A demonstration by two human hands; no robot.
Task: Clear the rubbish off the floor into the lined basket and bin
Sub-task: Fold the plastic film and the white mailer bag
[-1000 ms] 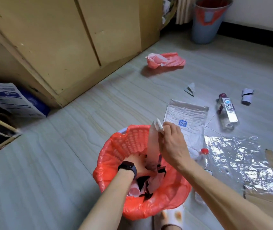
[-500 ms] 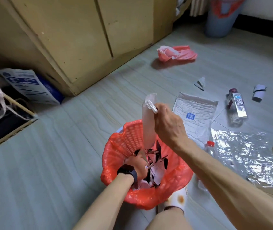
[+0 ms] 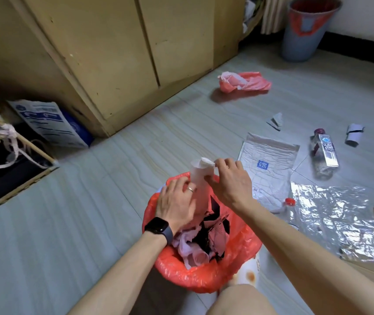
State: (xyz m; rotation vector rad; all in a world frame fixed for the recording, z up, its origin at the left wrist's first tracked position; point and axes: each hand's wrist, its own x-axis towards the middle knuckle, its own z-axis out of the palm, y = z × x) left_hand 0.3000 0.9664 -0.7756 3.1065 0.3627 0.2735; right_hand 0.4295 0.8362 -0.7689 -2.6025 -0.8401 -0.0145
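A basket lined with a red bag [image 3: 204,276] stands on the floor right below me, part full of pink and black scraps. A long strip of pale translucent plastic [image 3: 198,178] rises out of it. My right hand [image 3: 229,180] pinches the strip's crumpled top. My left hand [image 3: 177,203], with a ring and a black watch, lies against the strip's lower part over the basket's far rim; its fingertips are hidden behind the strip. The grey bin with a red liner [image 3: 304,30] stands far back by the wall.
Litter on the floor to the right: a white padded mailer [image 3: 270,160], a clear bottle [image 3: 323,155], silver foil [image 3: 340,221] over a second red-capped bottle [image 3: 289,202], a red bag [image 3: 242,81], a paper scrap [image 3: 275,121], a paper roll [image 3: 354,137]. A wooden cupboard [image 3: 113,53] lies behind.
My left hand has come up out of the basket and now lies against the strip near the rim. My right hand still holds the strip's top, a little lower than before.
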